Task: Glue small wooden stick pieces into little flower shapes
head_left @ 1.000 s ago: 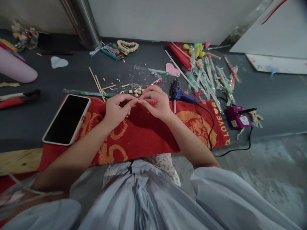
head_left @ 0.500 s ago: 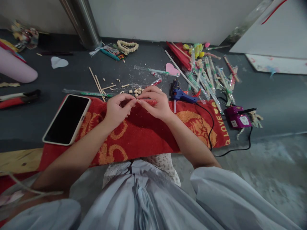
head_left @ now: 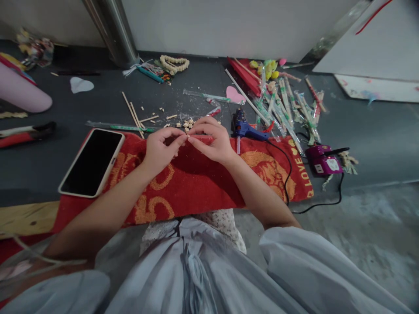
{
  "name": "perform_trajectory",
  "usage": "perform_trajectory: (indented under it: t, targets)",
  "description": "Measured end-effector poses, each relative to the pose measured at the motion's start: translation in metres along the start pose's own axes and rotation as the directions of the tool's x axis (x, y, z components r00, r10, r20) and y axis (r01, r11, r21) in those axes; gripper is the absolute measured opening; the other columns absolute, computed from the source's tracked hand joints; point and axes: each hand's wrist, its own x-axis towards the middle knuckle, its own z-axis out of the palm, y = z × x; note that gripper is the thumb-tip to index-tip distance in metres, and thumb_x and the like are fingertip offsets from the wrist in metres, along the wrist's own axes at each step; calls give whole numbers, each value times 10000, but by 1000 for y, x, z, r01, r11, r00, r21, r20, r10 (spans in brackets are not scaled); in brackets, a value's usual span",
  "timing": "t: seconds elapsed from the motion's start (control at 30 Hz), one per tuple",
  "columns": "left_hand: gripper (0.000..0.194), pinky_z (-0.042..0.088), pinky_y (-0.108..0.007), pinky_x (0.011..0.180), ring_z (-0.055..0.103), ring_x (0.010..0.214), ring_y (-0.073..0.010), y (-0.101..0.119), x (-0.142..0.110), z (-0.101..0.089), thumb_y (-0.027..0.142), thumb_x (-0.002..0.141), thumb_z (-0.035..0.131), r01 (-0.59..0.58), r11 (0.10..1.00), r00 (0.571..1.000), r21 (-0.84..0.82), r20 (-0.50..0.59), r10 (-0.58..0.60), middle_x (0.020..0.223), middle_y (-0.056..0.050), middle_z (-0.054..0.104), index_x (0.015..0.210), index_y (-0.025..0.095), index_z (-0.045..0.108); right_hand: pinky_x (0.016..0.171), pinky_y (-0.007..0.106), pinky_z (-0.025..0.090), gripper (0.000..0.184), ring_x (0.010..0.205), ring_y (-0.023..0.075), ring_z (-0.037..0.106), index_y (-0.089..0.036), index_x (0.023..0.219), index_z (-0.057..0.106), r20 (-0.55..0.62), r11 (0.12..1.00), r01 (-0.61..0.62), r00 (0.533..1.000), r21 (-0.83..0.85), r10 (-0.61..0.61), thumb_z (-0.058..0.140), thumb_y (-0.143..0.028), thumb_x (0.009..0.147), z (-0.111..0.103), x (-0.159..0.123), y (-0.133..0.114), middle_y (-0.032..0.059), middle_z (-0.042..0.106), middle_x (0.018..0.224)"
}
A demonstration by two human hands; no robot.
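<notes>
Towel (head_left: pixel 203 187): room for us, six o'clock.
Glue gun (head_left: pixel 251 131): blocks our right hand (head_left: pixel 215 140), three.
Phone (head_left: pixel 93 163): blocks our left hand (head_left: pixel 159 149), nine.

You have dim, greyish, diffuse light, seemingly from above, with a soft shadow on the towel (head_left: pixel 209 183) just near of your left hand (head_left: pixel 160 150) and right hand (head_left: pixel 214 139), a streak of glare on the post (head_left: pixel 113 32) and a faint sheen on the floor (head_left: pixel 376 213) at right. Your wide lens stretches the near right sleeve (head_left: pixel 304 257), and the far right corner darkens. Fine detail is soft, leaving you the pinched piece (head_left: pixel 187 136) as an unclear pale speck.
</notes>
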Motion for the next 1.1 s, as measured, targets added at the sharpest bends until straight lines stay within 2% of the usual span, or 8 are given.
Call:
perform_trajectory:
  t: [0.17, 0.37, 0.47, 0.57, 0.67, 0.77, 0.9, 1.1]
  targets:
    - [321, 350, -178, 362, 457, 368, -59, 3, 0, 0, 461, 731, 771, 120, 989, 992, -85, 46, -117, 580, 8, 628, 749, 156, 672, 815, 323, 528, 177, 843, 135, 624, -193, 859, 674, 49, 994, -82, 996, 74, 78, 630, -360, 901, -1, 1, -2, 29, 671, 883]
    - [331, 294, -171, 330, 410, 358, -46, 3, 2, 1, 452, 699, 797, 307, 930, 951, -200, 92, -294, 558, 20, 592, 722, 158, 646, 809, 331, 527, 214, 846, 134, 605, -197, 860, 643, 93, 962, -155, 986, 223, 137, 617, -404, 910, 0, 1, -2, 27, 656, 872]
    - [334, 283, -170, 319, 398, 350, -40, 5, 2, 2, 452, 715, 789, 339, 909, 941, -244, 113, -320, 556, 26, 576, 713, 158, 631, 822, 324, 518, 214, 852, 129, 607, -198, 877, 638, 117, 943, -168, 983, 287, 140, 611, -406, 920, 0, 1, -1, 25, 653, 876]
    - [257, 297, -169, 314, 411, 347, -44, 7, 3, 2, 388, 759, 747, 342, 895, 939, -286, 125, -319, 569, 32, 576, 744, 159, 631, 814, 312, 515, 219, 848, 127, 613, -196, 886, 638, 120, 937, -160, 984, 310, 129, 604, -408, 927, 0, 0, 0, 30, 660, 892]
    - [127, 320, -170, 312, 434, 348, -54, 10, 4, 3, 258, 757, 706, 402, 869, 915, -290, 153, -372, 580, 41, 584, 788, 163, 628, 821, 320, 526, 203, 854, 136, 622, -193, 879, 649, 92, 962, -125, 990, 241, 105, 613, -390, 915, -1, 0, 0, 38, 671, 890]
    - [59, 337, -174, 313, 440, 343, -58, 16, 5, 4, 200, 755, 648, 479, 835, 876, -271, 200, -438, 589, 37, 591, 749, 162, 604, 872, 353, 526, 160, 890, 152, 635, -200, 873, 656, 67, 997, -36, 997, 70, 32, 621, -354, 902, -2, 0, -1, 39, 681, 897]
    - [133, 343, -165, 323, 446, 351, -48, 22, 5, 5, 252, 749, 657, 543, 807, 835, -232, 250, -489, 603, 32, 587, 696, 157, 581, 866, 375, 522, 156, 904, 167, 633, -212, 899, 645, 86, 992, 70, 994, -104, -61, 579, -352, 917, -4, 0, 0, 42, 678, 927]
    - [218, 315, -168, 310, 433, 368, -47, 24, 5, 4, 293, 632, 737, 547, 794, 833, -264, 264, -486, 606, 27, 588, 689, 151, 583, 870, 393, 496, 109, 943, 180, 603, -214, 919, 613, 110, 977, 125, 988, -175, -107, 560, -309, 929, -3, -1, 3, 43, 646, 942]
